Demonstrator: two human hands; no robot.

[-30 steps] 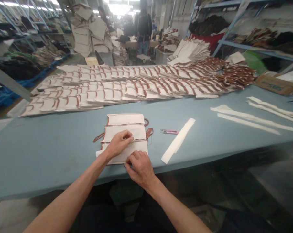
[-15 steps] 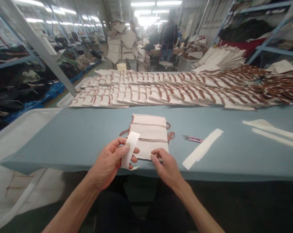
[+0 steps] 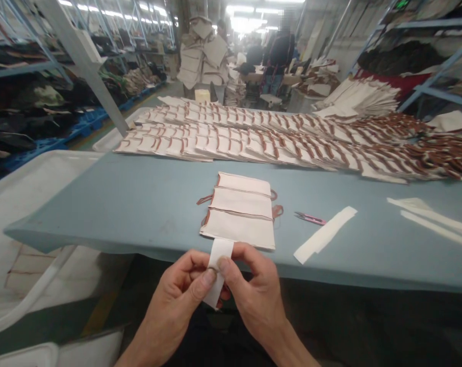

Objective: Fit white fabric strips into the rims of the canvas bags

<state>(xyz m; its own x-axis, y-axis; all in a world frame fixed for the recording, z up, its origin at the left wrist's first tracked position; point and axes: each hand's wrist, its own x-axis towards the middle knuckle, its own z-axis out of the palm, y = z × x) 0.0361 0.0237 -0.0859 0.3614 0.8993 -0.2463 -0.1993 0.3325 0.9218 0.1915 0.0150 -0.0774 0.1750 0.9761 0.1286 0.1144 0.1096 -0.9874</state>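
Between both hands, just off the table's front edge, is a short white strip (image 3: pixel 222 248). My left hand (image 3: pixel 185 285) pinches its middle with thumb and fingers. From the other side my right hand (image 3: pixel 254 285) grips it too, thumb pressed on its face. Beyond the hands a cream fabric piece (image 3: pixel 240 224) with brown-edged folds lies flat on the blue-green table cover (image 3: pixel 139 209), brown loops sticking out at its sides. To its right rest thread snips (image 3: pixel 310 218) with pink handles, touching a stack of cream strips (image 3: pixel 326 234).
Long overlapping rows of brown-trimmed cream pieces (image 3: pixel 231 140) span the table's back. More pale strips (image 3: pixel 433 216) lie at the right. White bins (image 3: pixel 43 173) stand at the left by a metal post (image 3: pixel 89 71). A person (image 3: pixel 279 56) stands far behind.
My right hand has left the fabric piece and now grips the white strip together with my left. Both hands and the strip have come closer to me, and the view has shifted slightly.
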